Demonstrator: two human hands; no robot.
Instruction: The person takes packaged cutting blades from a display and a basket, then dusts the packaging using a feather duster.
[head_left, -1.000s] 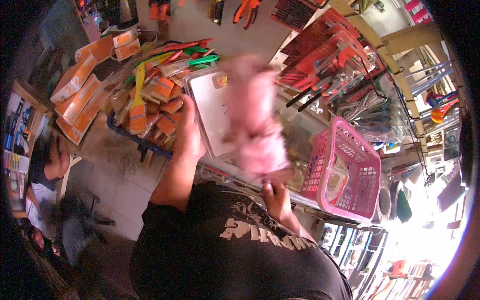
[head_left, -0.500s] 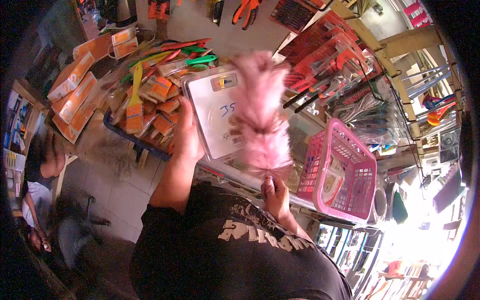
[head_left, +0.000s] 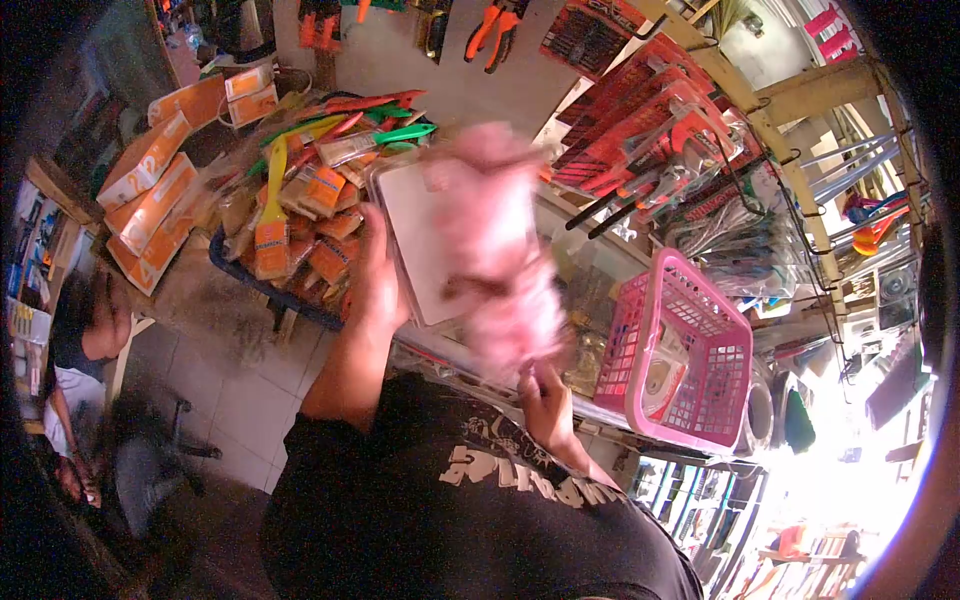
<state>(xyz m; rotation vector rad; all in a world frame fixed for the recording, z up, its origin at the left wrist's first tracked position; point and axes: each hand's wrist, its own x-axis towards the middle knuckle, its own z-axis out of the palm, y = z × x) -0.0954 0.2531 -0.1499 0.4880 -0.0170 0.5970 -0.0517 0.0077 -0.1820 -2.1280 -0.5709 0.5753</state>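
My left hand (head_left: 380,280) is closed on the edge of a flat clear plastic blister pack (head_left: 412,230) with a white card inside. What the pack contains is hidden. In my right hand (head_left: 546,405) is the lower end of a fluffy pink duster (head_left: 500,240), its fibres smeared by motion. The duster lies across the front of the pack and covers its right part. Just right of my right hand stands a pink plastic basket (head_left: 637,350) with packaged goods in it.
A dark tray (head_left: 255,285) heaped with paintbrushes (head_left: 271,240) sits to the left, beside orange-and-white boxes (head_left: 150,215). Red tool packs (head_left: 640,120) hang at upper right. Another person (head_left: 75,400) is at far left, near a chair (head_left: 180,440).
The duster has swept left across the pack, now covering the handwritten number that showed before. My left hand has stayed nearly still with the pack.
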